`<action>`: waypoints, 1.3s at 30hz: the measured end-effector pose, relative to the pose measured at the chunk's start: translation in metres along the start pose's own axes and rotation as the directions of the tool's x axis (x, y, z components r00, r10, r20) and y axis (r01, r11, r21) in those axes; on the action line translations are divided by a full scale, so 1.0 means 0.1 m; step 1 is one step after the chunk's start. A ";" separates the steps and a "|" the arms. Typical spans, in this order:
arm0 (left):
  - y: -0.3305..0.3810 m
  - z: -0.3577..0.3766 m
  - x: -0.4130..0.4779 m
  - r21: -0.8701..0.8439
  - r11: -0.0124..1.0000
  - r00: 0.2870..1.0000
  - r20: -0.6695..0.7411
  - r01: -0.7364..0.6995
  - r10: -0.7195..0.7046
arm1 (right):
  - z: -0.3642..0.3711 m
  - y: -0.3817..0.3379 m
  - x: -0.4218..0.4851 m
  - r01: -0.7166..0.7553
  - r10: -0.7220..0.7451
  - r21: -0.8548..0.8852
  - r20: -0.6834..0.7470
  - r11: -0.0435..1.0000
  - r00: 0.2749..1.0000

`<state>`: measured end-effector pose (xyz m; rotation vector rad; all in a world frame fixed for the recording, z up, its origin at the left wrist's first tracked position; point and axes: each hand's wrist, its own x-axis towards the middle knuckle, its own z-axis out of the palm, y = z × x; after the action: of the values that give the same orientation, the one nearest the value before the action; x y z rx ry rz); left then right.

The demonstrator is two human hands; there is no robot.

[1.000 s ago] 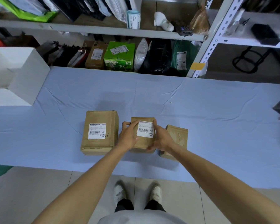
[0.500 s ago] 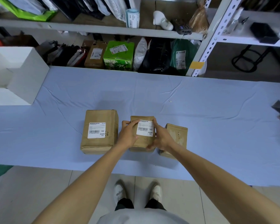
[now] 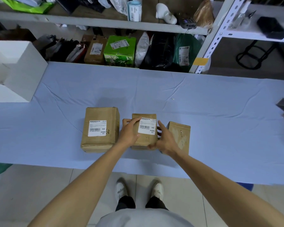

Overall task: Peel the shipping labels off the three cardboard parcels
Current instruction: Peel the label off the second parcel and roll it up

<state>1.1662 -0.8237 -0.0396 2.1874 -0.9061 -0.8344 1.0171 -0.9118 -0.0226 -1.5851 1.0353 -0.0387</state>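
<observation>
Parcels, three in a row on the cloth (image 3: 154,92), close to its near edge. Mid parcel (image 3: 145,140) gripped from both sides. Left hand (image 3: 129,133) at its 9 o'clock, fingers curled over the top face, tips touching the 10 o'clock corner of the mid label (image 3: 147,127). Right hand (image 3: 166,141) at 4 o'clock, one digit up along the right side, another hooked on the near edge. Corner lifted or flat: cannot tell.

Label's long axis from 12 to 6, so probably a peel from 10 toward 4, left hand nearer the start, right hand bracing.

Left parcel (image 3: 99,143) just beside at 9, left label (image 3: 97,128) on. Right parcel (image 3: 181,136) close at 3, top bare with torn patches, seemingly done. Tight on both flanks; open room toward 12 over bare cloth.
</observation>
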 end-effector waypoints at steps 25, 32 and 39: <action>0.01 -0.03 -0.02 -0.093 0.995 1.000 0.015 0.028 -0.027 | -0.02 -0.10 -0.09 0.019 -0.007 -0.175 0.070 0.984 0.998; 0.06 0.00 -0.04 -0.046 0.998 0.999 0.011 0.033 -0.032 | -0.03 -0.10 -0.07 -0.007 0.016 -0.158 0.060 0.987 0.998; 0.06 -0.21 0.03 -0.205 0.978 0.997 0.072 0.048 -0.034 | -0.05 -0.05 -0.03 -0.036 0.044 -0.148 0.055 0.988 0.998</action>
<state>1.1813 -0.8234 -0.0236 2.0140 -0.7719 -0.9832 1.0152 -0.9137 -0.0157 -1.6880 1.0439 0.1129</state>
